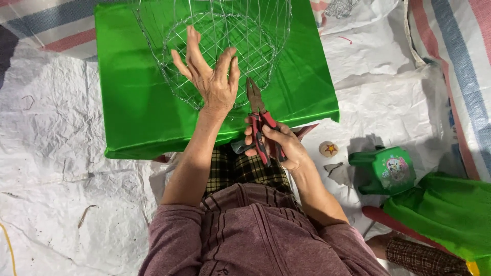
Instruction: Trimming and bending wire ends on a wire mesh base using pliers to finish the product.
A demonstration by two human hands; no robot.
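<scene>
- Head view: left hand, fingers spread wide, presses on the wire basket atop the green counter, near its front edge
- Right hand grips red pliers, tip just beside the basket at the counter's front edge

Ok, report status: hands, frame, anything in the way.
Left hand spread open on wire frame. Right hand gripping red-handled pliers, tip near frame rim. Nothing blocking.

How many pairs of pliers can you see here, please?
1: the red-handled pliers are held in the right hand, beside the left hand on the wire basket. Others may be hidden.
</scene>
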